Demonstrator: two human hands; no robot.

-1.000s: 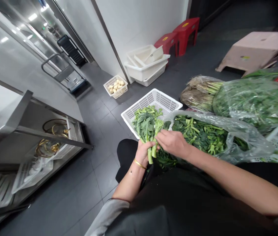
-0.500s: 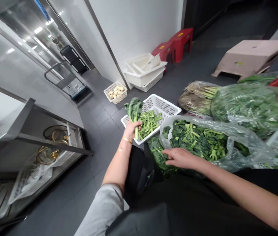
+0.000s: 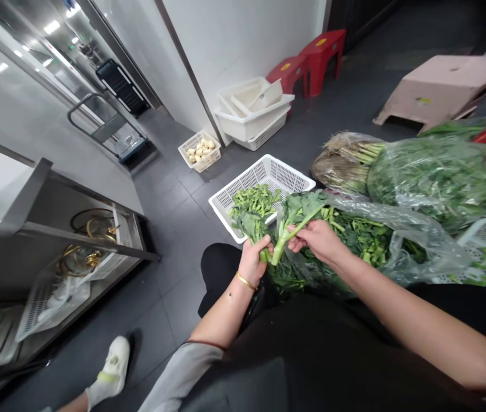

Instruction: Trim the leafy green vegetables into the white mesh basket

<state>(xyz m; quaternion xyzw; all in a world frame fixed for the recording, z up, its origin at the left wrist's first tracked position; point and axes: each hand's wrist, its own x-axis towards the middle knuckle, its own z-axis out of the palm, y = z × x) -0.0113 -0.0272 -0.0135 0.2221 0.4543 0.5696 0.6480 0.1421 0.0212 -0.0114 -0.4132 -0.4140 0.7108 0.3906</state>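
My left hand [image 3: 255,260] is closed around the lower stems of some leafy greens that look like Chinese broccoli, their dark leaves [image 3: 249,224] leaning over the basket's near edge. Beside it, my right hand [image 3: 316,241] pinches a thick pale-green Chinese broccoli stalk [image 3: 283,240] with a large leaf spreading to the right. The stalk's cut end sits close to my left thumb. A white slotted basket [image 3: 294,171] ahead contains trimmed green pieces [image 3: 260,197]. Under my right hand, an open clear plastic bag [image 3: 410,252] holds more leafy greens [image 3: 365,237].
Bagged greens [image 3: 444,177] and rooted stalks [image 3: 341,163] lie to the right, near a pink stool [image 3: 435,91]. Behind are stacked white tubs [image 3: 251,123], red stools [image 3: 322,60] and a small basket of pale round vegetables [image 3: 200,151]. A metal shelf [image 3: 92,240] and another person's shoe [image 3: 114,366] are at left.
My left hand has drawn back from over the basket toward me with its greens. The right hand has risen from the bag to a stalk beside the left. A shoe has appeared at lower left.
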